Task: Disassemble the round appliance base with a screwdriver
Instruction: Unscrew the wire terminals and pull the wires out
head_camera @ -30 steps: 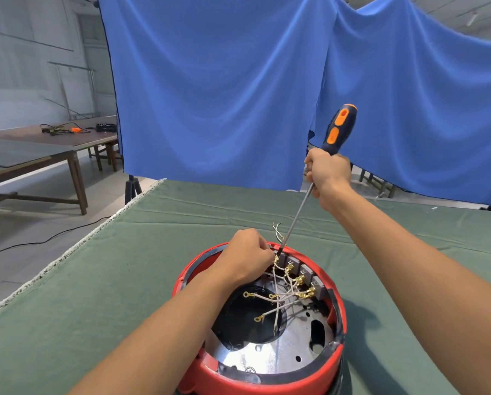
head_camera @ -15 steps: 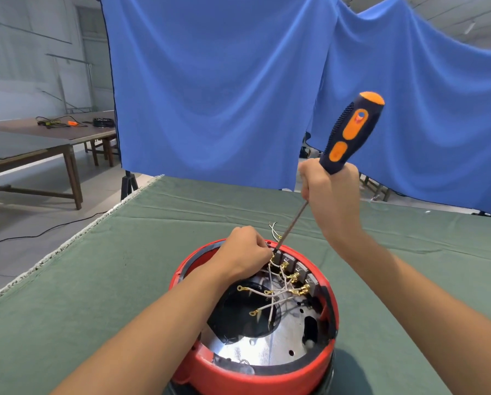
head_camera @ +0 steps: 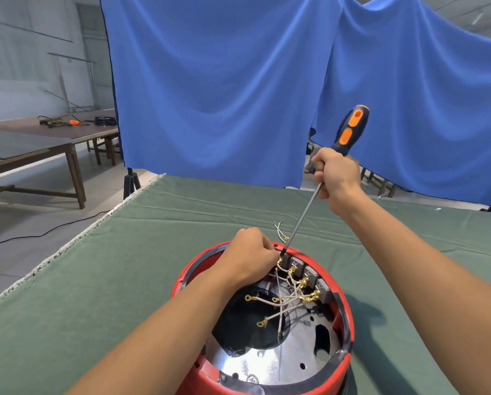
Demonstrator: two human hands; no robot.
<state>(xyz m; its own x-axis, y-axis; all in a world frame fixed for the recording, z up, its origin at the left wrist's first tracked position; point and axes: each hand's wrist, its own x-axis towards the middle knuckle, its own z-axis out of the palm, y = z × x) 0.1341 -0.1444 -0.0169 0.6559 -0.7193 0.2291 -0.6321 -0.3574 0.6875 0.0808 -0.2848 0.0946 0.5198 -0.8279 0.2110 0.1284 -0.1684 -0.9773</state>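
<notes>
Both fists curled – right hand gripping screwdriver

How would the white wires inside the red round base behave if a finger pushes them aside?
The white wires probably bend easily: they are thin and cross each other in loose curves. Several ends with gold ring terminals lie free, so they would likely swing away. Others seem joined to the terminal blocks, which may hold them back.

Red base; orange-black screwdriver; seemingly plain green cloth.
</notes>
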